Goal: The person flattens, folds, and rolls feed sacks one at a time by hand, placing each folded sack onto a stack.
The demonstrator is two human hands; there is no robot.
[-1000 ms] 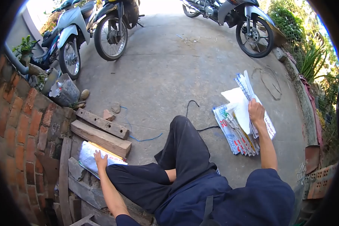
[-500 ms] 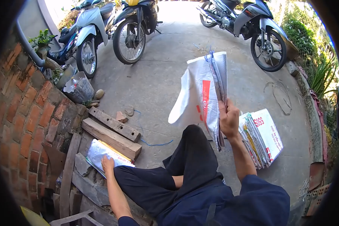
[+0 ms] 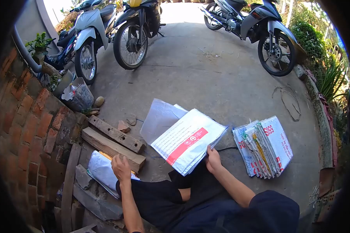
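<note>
My right hand (image 3: 213, 159) grips the lower right edge of a folded white woven sack (image 3: 181, 149), printed with a red band and rows of small text. The sack is tilted above my lap, one pale flap spread out to its left. My left hand (image 3: 121, 167), fingers loosely bent and apart, hovers over a small pile of folded sacks (image 3: 101, 167) by my knee and holds nothing. To my right, a thicker stack of folded sacks (image 3: 262, 149) with red lettering lies on the concrete.
Wooden beams (image 3: 112, 145) and broken slabs (image 3: 95, 202) lie along the brick wall (image 3: 35, 132) on the left. A grey bucket (image 3: 78, 95) stands farther up. Motorbikes (image 3: 132, 39) are parked at the back, and a loop of cord (image 3: 289, 101) lies at right.
The sack in my right hand has come down and left, turning from upright to nearly flat with its printed face up. My left hand has lifted off the small pile and moved right.
</note>
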